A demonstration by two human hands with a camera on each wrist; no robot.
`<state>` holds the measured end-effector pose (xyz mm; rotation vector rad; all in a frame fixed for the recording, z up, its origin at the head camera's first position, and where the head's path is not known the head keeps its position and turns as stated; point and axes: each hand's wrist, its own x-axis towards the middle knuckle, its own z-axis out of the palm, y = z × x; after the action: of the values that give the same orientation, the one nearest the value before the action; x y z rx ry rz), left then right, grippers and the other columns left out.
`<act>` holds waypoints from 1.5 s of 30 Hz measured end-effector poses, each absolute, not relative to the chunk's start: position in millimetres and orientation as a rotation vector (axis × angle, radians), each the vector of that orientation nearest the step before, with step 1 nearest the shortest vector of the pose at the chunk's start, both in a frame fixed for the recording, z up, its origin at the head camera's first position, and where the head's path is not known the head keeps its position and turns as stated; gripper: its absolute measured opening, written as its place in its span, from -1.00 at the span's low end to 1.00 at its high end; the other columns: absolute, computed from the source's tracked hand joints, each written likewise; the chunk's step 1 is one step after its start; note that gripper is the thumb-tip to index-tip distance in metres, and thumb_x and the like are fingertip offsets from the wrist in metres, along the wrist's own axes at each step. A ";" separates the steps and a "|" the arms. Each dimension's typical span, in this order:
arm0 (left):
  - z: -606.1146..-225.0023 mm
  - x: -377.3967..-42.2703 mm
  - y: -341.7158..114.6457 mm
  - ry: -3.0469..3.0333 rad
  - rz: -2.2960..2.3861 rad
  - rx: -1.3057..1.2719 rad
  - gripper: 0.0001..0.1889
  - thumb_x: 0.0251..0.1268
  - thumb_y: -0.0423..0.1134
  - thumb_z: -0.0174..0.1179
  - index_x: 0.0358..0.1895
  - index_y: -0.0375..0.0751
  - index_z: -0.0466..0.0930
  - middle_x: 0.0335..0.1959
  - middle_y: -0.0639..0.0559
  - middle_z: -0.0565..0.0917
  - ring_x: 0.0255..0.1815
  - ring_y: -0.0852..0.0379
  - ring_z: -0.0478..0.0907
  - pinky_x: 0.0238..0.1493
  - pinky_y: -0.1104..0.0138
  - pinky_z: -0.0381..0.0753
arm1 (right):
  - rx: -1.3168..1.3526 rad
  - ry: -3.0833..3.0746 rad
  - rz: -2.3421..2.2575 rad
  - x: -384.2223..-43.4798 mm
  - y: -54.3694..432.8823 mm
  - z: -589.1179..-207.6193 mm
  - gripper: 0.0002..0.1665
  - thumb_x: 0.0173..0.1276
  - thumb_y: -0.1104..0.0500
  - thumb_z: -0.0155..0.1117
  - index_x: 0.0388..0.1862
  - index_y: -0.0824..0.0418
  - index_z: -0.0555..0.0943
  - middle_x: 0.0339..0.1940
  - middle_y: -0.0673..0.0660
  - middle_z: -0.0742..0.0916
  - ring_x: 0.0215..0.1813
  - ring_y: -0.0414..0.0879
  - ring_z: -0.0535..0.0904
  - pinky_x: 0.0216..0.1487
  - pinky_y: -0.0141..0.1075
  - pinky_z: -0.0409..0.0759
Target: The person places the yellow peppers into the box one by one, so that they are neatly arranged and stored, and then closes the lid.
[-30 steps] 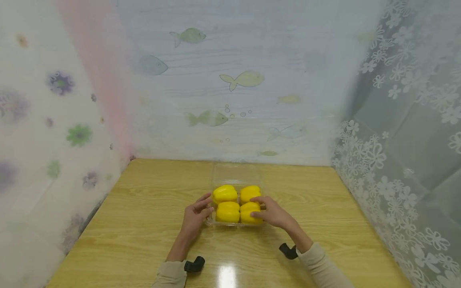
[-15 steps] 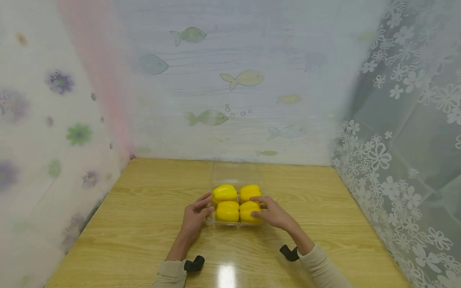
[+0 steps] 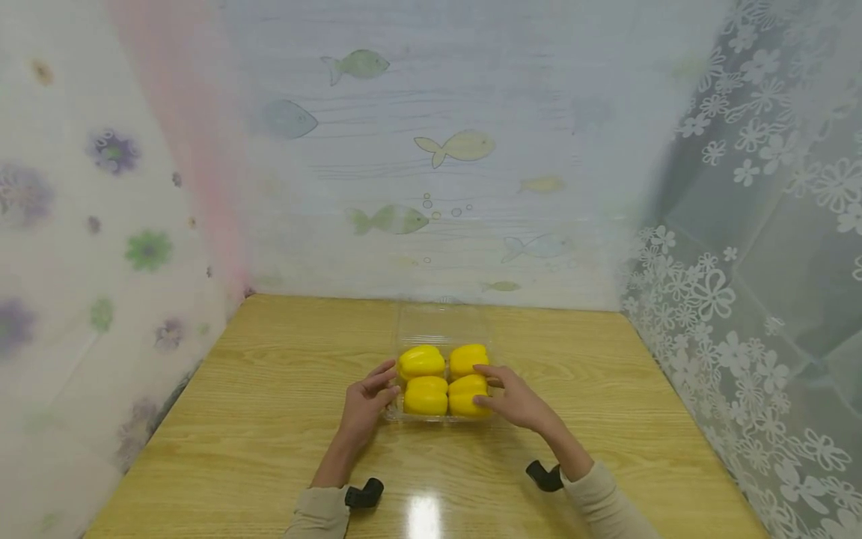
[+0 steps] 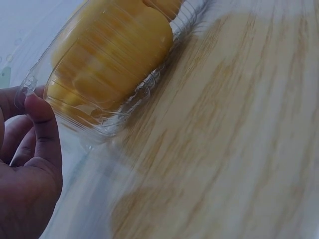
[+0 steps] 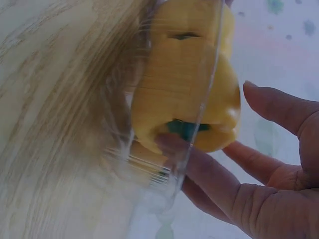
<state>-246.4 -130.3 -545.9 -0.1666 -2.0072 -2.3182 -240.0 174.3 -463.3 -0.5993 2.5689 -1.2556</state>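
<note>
A clear plastic clamshell box (image 3: 431, 419) holds yellow bell peppers in two rows of two. Its lid (image 3: 441, 323) lies folded back, away from me. My left hand (image 3: 362, 408) is at the box's left side; the left wrist view shows thumb and finger pinching the rim (image 4: 30, 85). Over the right side reaches my right hand (image 3: 517, 400), thumb and forefinger spread at the front right pepper (image 3: 465, 397). In the right wrist view a fingertip overlaps that pepper's green stem end (image 5: 187, 129), while the thumb (image 5: 274, 104) stands apart from it.
The box sits mid-table on a wood-grain table (image 3: 283, 352). A fish-print sheet (image 3: 438, 187) hangs behind the far edge, with flowered sheets (image 3: 148, 251) along both sides. A black wrist mount (image 3: 364, 494) sticks out from each sleeve.
The right hand has shifted very slightly to the right over the front right pepper. The left hand, box and peppers stay in place.
</note>
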 end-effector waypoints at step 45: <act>-547.8 -245.8 -129.5 -1.996 -2.314 -0.204 -0.65 0.37 -0.46 0.27 0.19 -0.48 0.62 0.45 -0.19 0.46 -0.11 0.21 0.51 -0.33 0.53 0.54 | -0.305 2.261 -1.825 -348.9 213.9 -503.8 -0.30 0.69 0.13 -0.08 0.59 0.51 0.04 0.57 0.53 0.21 0.53 0.40 0.23 0.47 0.08 0.34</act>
<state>-245.8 -129.5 -547.8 -0.2040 -1.9962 -2.3139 -348.9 213.9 -503.8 -0.3055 2.2611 -1.8245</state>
